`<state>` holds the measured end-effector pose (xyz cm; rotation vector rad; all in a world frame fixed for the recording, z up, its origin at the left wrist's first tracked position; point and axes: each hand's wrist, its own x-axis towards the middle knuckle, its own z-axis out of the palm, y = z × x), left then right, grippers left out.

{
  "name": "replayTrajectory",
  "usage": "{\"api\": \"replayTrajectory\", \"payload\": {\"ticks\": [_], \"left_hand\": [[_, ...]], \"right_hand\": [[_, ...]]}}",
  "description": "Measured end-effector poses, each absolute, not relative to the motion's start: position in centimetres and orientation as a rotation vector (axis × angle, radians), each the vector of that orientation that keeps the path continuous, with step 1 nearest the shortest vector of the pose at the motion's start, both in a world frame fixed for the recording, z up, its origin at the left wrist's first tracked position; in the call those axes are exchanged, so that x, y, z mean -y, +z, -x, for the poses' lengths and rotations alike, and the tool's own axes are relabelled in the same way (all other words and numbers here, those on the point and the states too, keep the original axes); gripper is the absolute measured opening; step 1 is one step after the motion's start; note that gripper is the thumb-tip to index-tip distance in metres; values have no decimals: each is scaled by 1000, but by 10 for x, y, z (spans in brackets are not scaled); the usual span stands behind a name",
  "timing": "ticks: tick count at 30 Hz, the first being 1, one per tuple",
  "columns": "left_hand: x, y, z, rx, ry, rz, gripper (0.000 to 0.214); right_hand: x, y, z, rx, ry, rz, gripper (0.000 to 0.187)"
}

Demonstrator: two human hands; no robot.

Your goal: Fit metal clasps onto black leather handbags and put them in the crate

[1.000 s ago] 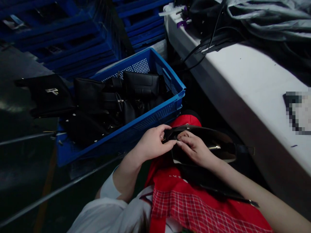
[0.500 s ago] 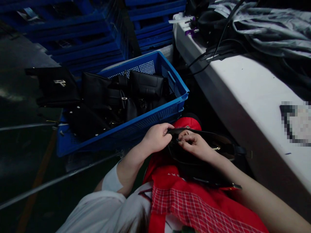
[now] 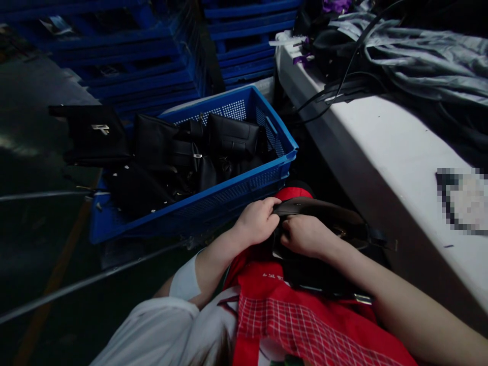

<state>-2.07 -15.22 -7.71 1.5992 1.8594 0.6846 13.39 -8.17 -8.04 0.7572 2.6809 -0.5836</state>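
A black handbag lies across my lap with its mouth open, over a red checked apron. My left hand grips the bag's rim at its far left end, thumb on one side and fingers on the other. Inside the opening, my right hand is curled with its fingers pressed together; its fingertips are hidden, and so is whatever they may hold. Some gold-coloured metal shows inside the bag, right of my right wrist.
In front of me stands a blue plastic crate heaped with black bags. A white table runs along the right, bearing plastic-wrapped material and black straps. Blue pallets are stacked behind. A metal rail crosses the lower left.
My right hand has sunk deeper into the bag and its fingers have curled out of sight. My left hand, still on the rim, has shifted slightly right, and the bag's far edge has tipped up.
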Motion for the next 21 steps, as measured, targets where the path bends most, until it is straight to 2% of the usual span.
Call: {"api": "replayTrajectory", "payload": {"ticks": [3,7,9,11,17,19,21], "left_hand": [[155,-76,19,-1796,737,-1557,43],[156,-77,28,-1787,811,-1465,39],[155,-79,33,-1804,822,-1438,37],[154,-80,35,-1811,815,-1429,37],[153,-82,32,-1797,807,-1450,40],[154,-83,32,-1804,820,-1452,40],[154,-84,35,-1813,843,-1438,39]], "right_hand": [[86,-85,-136,-2776,-589,-842,20],[89,-84,-147,-3001,-963,-809,36],[90,-84,-150,-3113,-1044,-654,27],[91,-86,-150,-3182,-986,-505,17],[94,-94,-138,-3146,-486,-439,19],[96,-93,-136,-3137,-476,-445,18],[98,-90,-138,-3155,-620,-458,19]]}}
